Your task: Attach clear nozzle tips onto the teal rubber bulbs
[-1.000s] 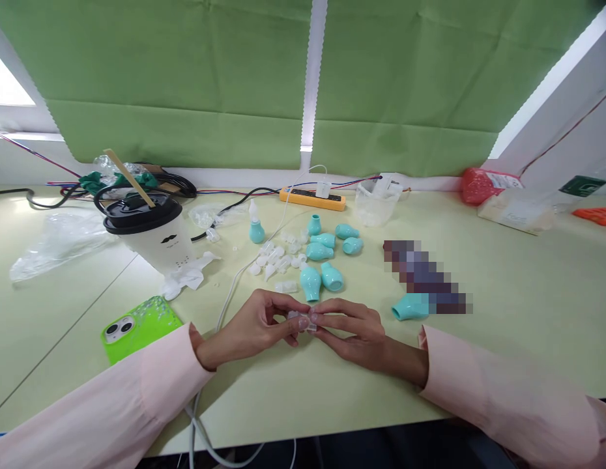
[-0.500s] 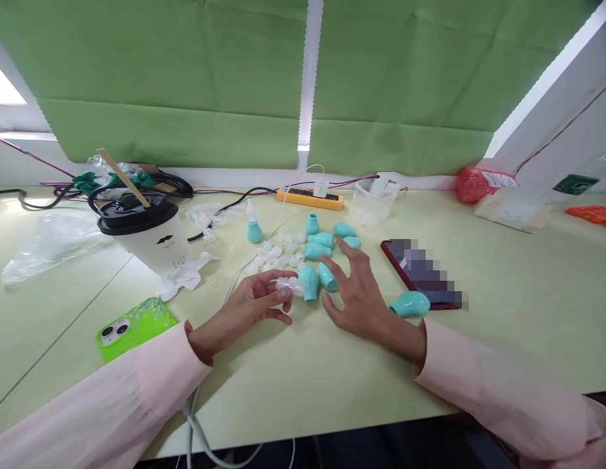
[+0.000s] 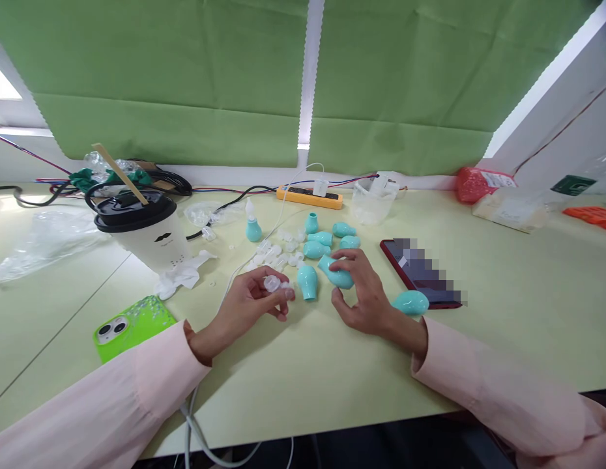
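Note:
Between the thumb and fingers of my left hand (image 3: 254, 296) is a small translucent plastic piece (image 3: 272, 283). My right hand (image 3: 362, 293) has its fingers curled round a teal rubber bulb (image 3: 338, 273), lifted at a slant. Another teal bulb (image 3: 307, 283) lies between the two hands. Several more teal bulbs (image 3: 317, 250) rest just beyond, with one more (image 3: 410, 303) by my right wrist. A loose pile of translucent plastic pieces (image 3: 271, 254) spreads past my left hand. Farther back stands a teal bulb with a clear pointed tip (image 3: 253, 228).
At left are a white cup with a black lid (image 3: 149, 238), crumpled tissue (image 3: 183, 277) and a green-cased phone (image 3: 131, 326). A red-edged phone (image 3: 420, 273) lies at right. Behind are an orange power strip (image 3: 310, 197) and a clear plastic tub (image 3: 374, 205). A white cable crosses the table.
My right hand has closed on a teal bulb and drawn it slightly right, away from the bulb beside it. The plastic piece in my left hand has turned.

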The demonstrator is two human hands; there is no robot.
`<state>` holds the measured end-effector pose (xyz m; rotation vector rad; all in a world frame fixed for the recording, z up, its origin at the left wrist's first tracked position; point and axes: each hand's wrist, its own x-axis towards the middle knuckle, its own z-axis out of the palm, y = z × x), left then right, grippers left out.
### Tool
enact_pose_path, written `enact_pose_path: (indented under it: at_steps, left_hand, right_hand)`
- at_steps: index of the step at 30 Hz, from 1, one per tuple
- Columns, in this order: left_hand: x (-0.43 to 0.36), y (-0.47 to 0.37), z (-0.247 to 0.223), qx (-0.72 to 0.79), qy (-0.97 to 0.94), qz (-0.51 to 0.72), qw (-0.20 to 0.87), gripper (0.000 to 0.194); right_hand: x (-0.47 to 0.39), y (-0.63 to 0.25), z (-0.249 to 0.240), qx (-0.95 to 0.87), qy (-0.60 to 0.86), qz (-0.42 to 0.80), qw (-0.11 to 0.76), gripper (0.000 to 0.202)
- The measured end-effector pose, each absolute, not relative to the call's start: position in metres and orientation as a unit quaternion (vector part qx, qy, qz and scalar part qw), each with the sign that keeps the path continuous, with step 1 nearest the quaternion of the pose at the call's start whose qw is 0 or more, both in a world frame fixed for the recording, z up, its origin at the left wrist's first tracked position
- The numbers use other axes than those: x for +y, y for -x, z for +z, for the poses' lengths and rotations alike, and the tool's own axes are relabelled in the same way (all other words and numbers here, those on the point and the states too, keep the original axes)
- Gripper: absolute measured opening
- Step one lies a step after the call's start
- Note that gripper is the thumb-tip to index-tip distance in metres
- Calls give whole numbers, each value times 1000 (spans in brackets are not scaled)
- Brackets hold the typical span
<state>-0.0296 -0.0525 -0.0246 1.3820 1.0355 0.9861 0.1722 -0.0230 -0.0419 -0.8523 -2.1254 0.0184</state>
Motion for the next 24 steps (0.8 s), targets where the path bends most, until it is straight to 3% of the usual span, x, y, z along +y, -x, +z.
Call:
enact_pose_path:
  at_steps: [5,8,15,24]
  left_hand:
    - [-56,30,-26,494,-714,335,367,29]
    - [-62,29,-22,459,-769,257,363,32]
    - [-74,26,-13,496,-739,223,398,39]
    - [-75,27,-30,523,-780,233,252,35]
  right_hand:
    - [-38,-172,-39,-820,235,250,459,28]
    - [-43,-171,-41,-786,269,323,454,24]
    - [-51,-163,-37,-821,291,305,385,21]
    - [-58,-157,-43,-850,244,263,386,25]
